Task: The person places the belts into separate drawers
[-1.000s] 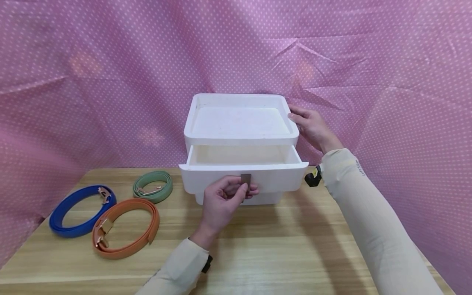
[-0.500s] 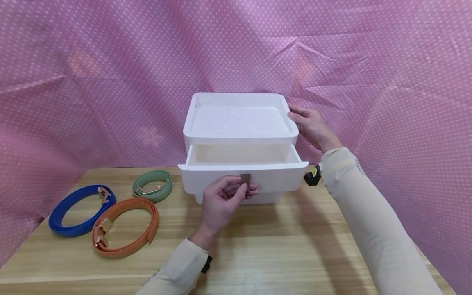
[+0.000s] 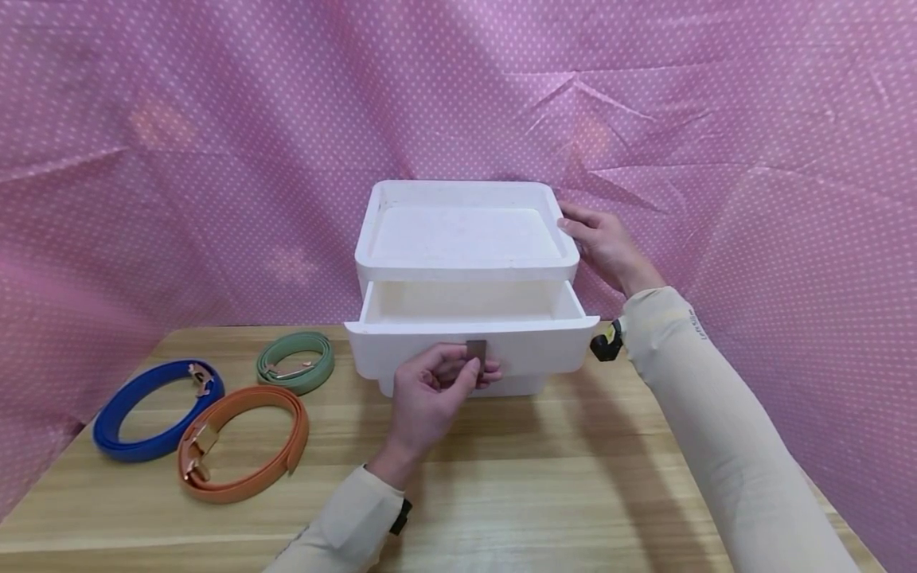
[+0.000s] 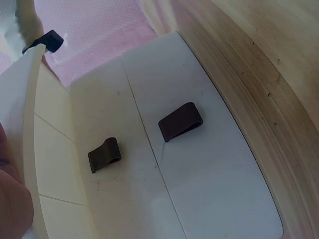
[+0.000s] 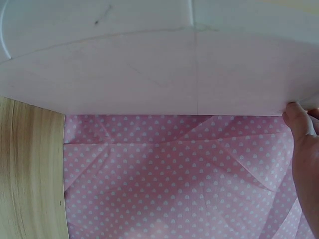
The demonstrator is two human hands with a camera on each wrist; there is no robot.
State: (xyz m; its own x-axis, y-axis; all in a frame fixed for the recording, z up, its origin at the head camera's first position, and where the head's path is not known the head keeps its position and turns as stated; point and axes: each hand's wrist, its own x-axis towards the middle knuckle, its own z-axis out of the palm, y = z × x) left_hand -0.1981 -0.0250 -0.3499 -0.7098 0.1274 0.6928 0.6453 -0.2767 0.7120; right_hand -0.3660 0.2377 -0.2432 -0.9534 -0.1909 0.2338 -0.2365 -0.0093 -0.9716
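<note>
A white drawer unit [image 3: 466,272] with a tray-like top stands at the back of the table, its upper drawer [image 3: 469,327] pulled partway out. No contents show inside that drawer. My left hand [image 3: 428,390] pinches the brown pull tab [image 3: 476,350] on the drawer front between thumb and fingers. At the unit's right side, my right hand [image 3: 607,247] rests against the wall near the top rim. Its fingers [image 5: 299,119] touch the edge of the side wall in the right wrist view. Below, the left wrist view shows two more brown tabs [image 4: 182,121] on lower drawer fronts.
Left on the wooden table [image 3: 487,493] lie a coiled blue belt [image 3: 136,444], an orange belt [image 3: 243,487] and a green belt [image 3: 318,376], all with metal buckles. A pink dotted cloth [image 3: 286,95] hangs behind and at both sides.
</note>
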